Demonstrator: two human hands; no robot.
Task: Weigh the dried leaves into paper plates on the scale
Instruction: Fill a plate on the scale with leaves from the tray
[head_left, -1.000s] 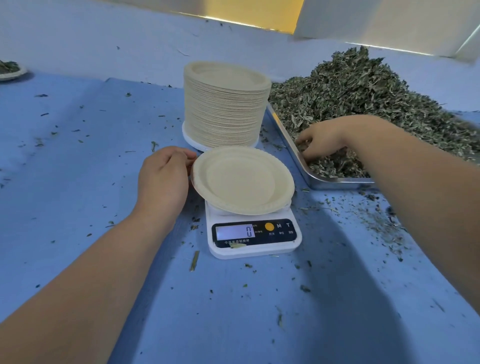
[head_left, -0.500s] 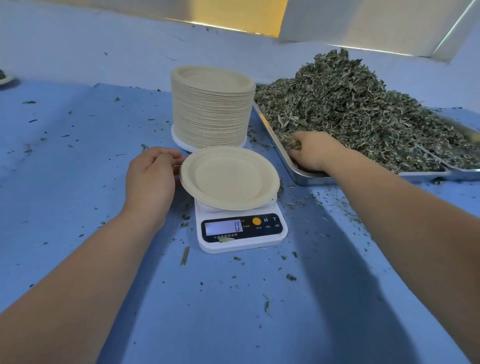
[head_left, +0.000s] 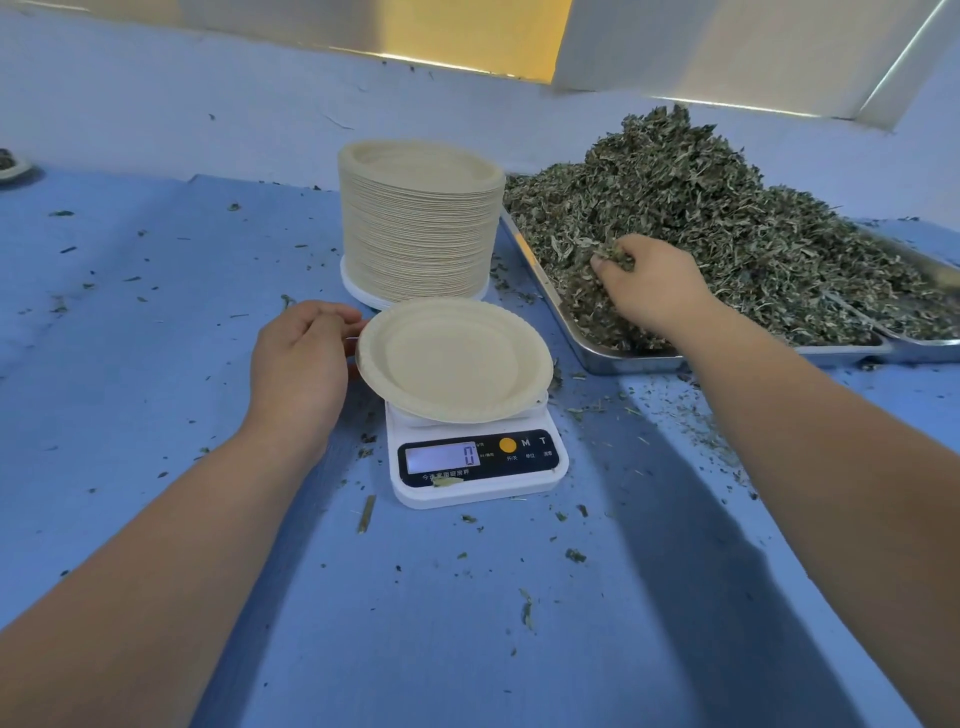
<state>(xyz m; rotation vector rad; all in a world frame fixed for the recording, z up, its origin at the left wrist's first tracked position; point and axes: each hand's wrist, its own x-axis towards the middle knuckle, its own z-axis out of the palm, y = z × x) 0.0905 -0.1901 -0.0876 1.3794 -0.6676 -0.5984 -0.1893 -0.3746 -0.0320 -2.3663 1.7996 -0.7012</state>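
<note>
Taking a handful for the empty plate.
The dried leaves (head_left: 717, 223) heap in the tray (head_left: 618, 358), right hand (head_left: 649, 293) curled round a clump; left hand (head_left: 298, 358) pinches the paper plate (head_left: 452, 361) rim on the zeroed scale (head_left: 478, 470). Next: carry over, sprinkle gently.

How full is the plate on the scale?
Empty: the plate shows a bare inside, the scale reads 0, and the right hand grips leaves at the tray.

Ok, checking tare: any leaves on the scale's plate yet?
No, the paper plate on the scale is bare; the display reads 0.
</note>
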